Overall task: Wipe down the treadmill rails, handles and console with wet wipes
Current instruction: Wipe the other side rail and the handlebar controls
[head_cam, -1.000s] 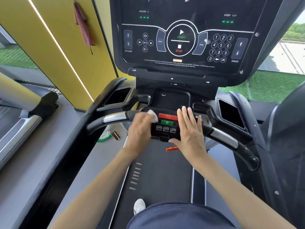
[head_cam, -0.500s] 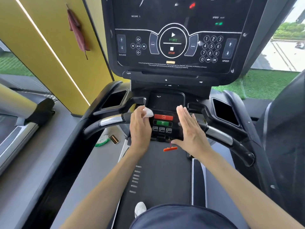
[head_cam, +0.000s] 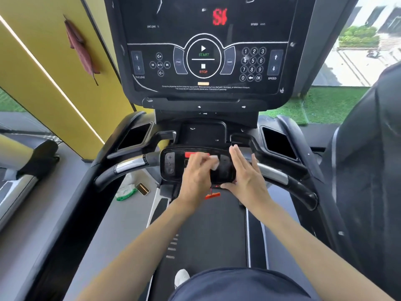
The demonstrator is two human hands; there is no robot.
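Left hand (head_cam: pixel 196 170): fingers curled round a white wet wipe (head_cam: pixel 213 162), pressing it on the middle of the control panel (head_cam: pixel 171 166).
Right hand (head_cam: pixel 247 179): flat, fingers straight and close together, holding nothing, lying against the panel's 3 o'clock end.
Wet wipe: pokes out at 2 o'clock of the left knuckles.
Console (head_cam: pixel 204 51): at 12 o'clock above the panel, red characters lit.
Handles: left handle (head_cam: pixel 130 165) at 9 o'clock of the panel, right handle (head_cam: pixel 282 179) at 3 o'clock.
Wipe pack (head_cam: pixel 125 191): on the floor at 8 o'clock of the panel.

White wipe (head_cam: pixel 214 164) bunched against the black panel (head_cam: pixel 171 166), between chrome-banded handles (head_cam: pixel 130 165), below the lit console (head_cam: pixel 204 61).
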